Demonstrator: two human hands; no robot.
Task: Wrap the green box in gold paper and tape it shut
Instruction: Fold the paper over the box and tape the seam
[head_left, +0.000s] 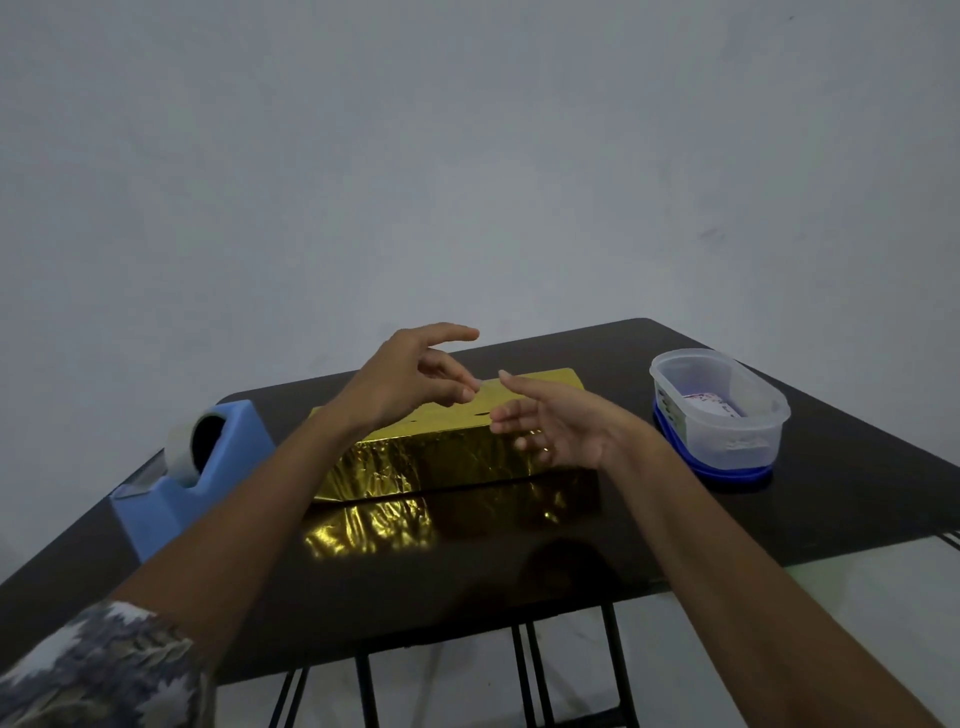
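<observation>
Box (447, 452), covered in gold paper, lies flat mid-bench (831, 519). Above its top, your left hand (410, 384) pinches one end of a short clear tape strip (487, 383). Your right hand (561, 426) has its fingers (511, 382) loosely apart, forefinger tip at the strip's other end. Blue tape dispenser (218, 467) sits left of the box, clear plastic container (722, 410) right.

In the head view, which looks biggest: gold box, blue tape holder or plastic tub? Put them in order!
1. gold box
2. blue tape holder and plastic tub: these look alike, and the holder is nearer the camera, so I won't rank them.
</observation>
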